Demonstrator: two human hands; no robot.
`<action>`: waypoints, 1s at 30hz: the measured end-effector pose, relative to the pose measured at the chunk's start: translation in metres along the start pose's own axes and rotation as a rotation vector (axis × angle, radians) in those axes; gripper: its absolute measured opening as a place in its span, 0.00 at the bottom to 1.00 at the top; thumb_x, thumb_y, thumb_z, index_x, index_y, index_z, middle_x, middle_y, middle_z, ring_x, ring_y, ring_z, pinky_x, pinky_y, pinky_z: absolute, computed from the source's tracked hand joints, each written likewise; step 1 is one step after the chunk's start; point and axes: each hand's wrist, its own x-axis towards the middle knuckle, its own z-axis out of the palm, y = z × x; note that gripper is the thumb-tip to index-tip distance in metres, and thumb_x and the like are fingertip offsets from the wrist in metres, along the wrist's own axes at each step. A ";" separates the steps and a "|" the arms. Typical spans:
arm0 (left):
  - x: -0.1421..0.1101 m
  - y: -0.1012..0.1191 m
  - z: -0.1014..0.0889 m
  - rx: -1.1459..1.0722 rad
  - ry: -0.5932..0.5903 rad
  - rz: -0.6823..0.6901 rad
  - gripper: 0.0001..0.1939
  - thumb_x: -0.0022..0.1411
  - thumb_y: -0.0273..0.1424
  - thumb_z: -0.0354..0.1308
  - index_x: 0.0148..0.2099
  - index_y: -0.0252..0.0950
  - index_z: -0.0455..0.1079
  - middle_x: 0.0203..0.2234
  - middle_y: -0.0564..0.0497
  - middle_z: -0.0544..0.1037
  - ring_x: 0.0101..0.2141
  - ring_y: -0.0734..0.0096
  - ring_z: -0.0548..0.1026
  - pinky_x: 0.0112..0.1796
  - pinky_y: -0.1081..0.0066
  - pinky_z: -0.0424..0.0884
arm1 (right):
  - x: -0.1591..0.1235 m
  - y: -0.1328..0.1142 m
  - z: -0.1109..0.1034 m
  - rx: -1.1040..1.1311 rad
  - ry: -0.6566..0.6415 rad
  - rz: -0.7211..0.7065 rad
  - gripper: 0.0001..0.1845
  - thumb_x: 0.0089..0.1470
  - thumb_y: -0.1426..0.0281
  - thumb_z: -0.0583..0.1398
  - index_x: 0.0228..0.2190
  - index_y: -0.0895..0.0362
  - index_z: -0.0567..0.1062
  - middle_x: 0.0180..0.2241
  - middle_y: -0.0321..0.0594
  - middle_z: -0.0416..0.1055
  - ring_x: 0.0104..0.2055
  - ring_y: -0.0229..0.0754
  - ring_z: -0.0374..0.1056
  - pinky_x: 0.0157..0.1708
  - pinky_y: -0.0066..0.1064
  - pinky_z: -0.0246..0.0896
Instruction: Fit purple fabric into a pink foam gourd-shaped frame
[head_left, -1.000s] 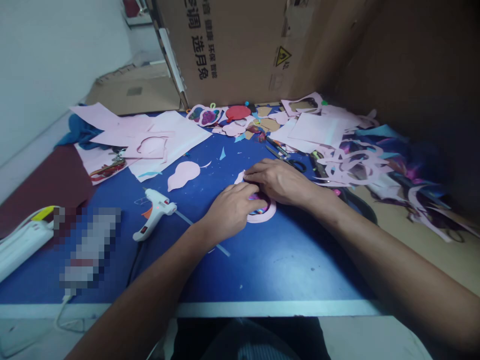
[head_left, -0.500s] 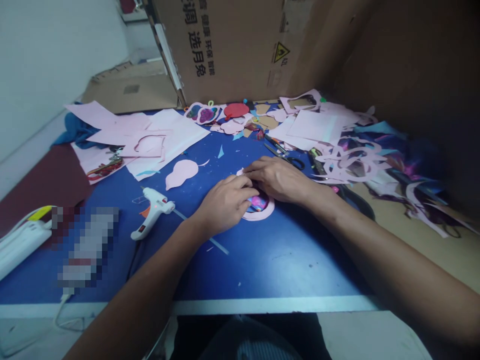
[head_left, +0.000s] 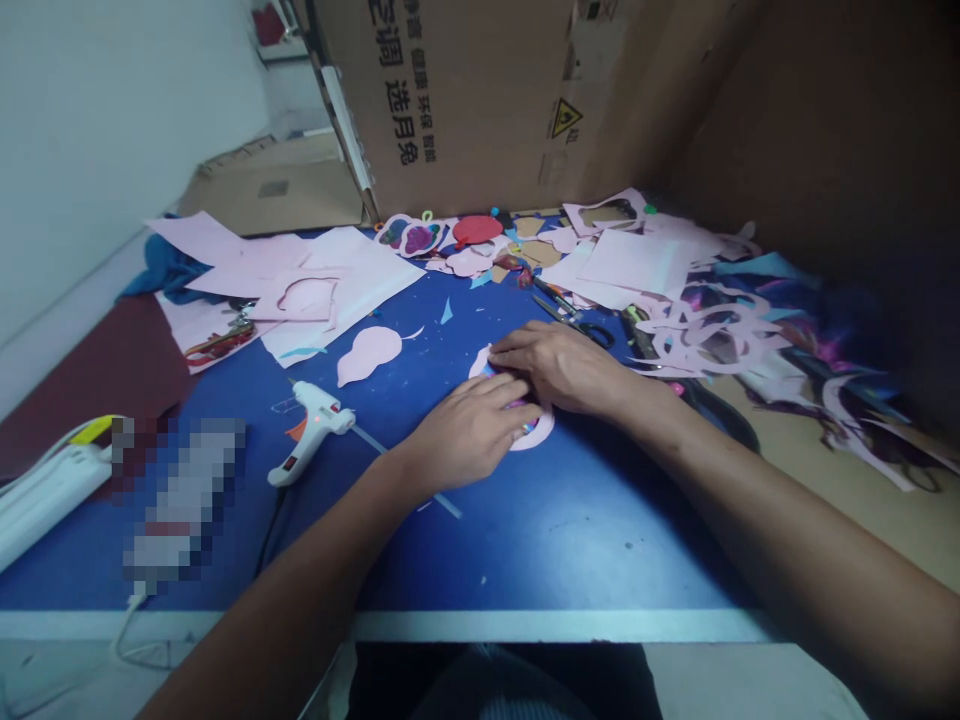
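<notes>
The left hand (head_left: 471, 432) and the right hand (head_left: 559, 367) rest on a pink paper ring (head_left: 534, 437) in the middle of the blue table (head_left: 525, 540), fingers pressing it flat, not clenched. If the fingers move carelessly, the small colored paper (head_left: 516, 404) inside could slip, or the ring could tear. The glue gun (head_left: 311, 430) nearby could also be knocked by the left hand.

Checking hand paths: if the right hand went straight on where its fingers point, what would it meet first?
The right hand already touches the pink paper piece; beyond it, probably the pink gourd-shaped cutout, though depth is unclear.
</notes>
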 end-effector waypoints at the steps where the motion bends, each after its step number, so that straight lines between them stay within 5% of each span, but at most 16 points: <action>1: -0.001 0.000 0.001 0.014 0.000 0.000 0.20 0.78 0.27 0.51 0.64 0.39 0.77 0.60 0.41 0.78 0.63 0.54 0.74 0.66 0.50 0.69 | 0.000 0.000 0.000 -0.002 0.004 0.000 0.20 0.66 0.78 0.58 0.52 0.59 0.86 0.58 0.54 0.82 0.55 0.56 0.77 0.56 0.46 0.67; 30: -0.004 -0.002 0.003 0.071 -0.038 0.001 0.21 0.79 0.28 0.51 0.66 0.45 0.77 0.60 0.44 0.78 0.63 0.53 0.73 0.63 0.52 0.69 | 0.001 -0.005 -0.001 0.005 0.003 0.011 0.19 0.65 0.78 0.59 0.51 0.61 0.86 0.57 0.56 0.82 0.54 0.57 0.77 0.55 0.47 0.68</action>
